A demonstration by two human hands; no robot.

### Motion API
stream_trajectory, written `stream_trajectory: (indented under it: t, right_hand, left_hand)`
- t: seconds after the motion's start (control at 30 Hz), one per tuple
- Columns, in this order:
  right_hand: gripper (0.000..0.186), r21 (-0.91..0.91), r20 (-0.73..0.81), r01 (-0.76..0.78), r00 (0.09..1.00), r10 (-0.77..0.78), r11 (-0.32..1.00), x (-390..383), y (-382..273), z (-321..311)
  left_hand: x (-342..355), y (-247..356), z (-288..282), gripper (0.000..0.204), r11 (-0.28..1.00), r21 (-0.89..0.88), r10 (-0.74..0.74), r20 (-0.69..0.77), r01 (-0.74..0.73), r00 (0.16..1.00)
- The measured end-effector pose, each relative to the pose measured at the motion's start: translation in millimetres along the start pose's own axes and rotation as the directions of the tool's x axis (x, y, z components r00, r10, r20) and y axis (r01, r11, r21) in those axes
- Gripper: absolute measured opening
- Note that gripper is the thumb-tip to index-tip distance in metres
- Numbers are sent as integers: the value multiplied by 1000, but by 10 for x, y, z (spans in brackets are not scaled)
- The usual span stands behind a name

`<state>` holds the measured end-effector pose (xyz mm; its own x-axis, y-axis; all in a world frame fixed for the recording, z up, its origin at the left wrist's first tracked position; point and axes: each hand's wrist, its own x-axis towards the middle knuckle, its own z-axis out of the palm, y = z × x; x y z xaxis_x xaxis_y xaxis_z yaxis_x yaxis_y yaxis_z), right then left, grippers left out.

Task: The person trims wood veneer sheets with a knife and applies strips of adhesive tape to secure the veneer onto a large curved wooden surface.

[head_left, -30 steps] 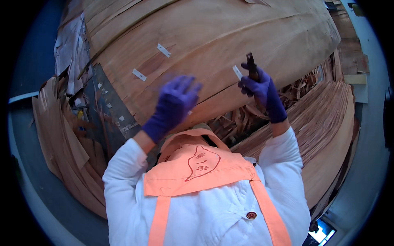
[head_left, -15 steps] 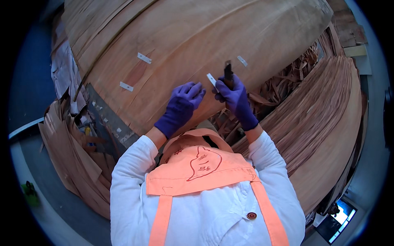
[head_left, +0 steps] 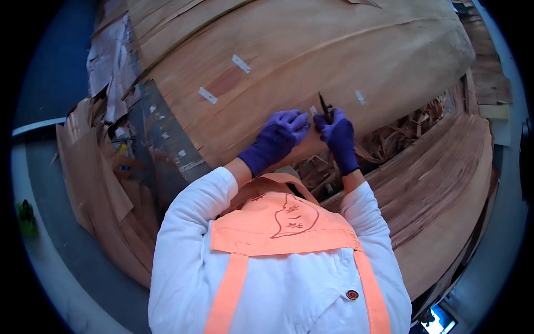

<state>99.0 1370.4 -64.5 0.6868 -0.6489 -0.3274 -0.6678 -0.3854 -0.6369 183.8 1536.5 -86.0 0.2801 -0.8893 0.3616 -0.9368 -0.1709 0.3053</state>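
Observation:
A broad tan wood veneer sheet lies before me, with a long crack near my hands and short white strips stuck on it. My left hand, in a purple glove, rests bent fingertips on the sheet, fingers slightly apart, with nothing visible in them. Just to its right, my right hand, gloved alike, grips a dark knife-like tool, pointing up and away. Another small white strip is at that hand's fingertips; whether held or lying on the sheet, I cannot tell.
Torn veneer piles lie at the left, beside a grey board. Stacked veneer and tangled scraps lie at the right. A lit screen shows at the lower right, a green object at the far left.
My right hand has come down and left onto the sheet with the tool and white strip. My left hand has moved right beside it, its fingertips now resting on the veneer.

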Motion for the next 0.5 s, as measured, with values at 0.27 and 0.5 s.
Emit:
stream_trajectory:
  t: [0.27,0.5]
  right_hand:
    - [45,-193,-140,85,984,-113,978,-77,67,105]
    - [50,-132,-236,62,967,-92,989,-150,324,151]
  left_hand:
    - [25,-18,1,40,999,-1,-47,-68,47,997]
    - [189,73,-41,48,989,147,-14,128,-5,992]
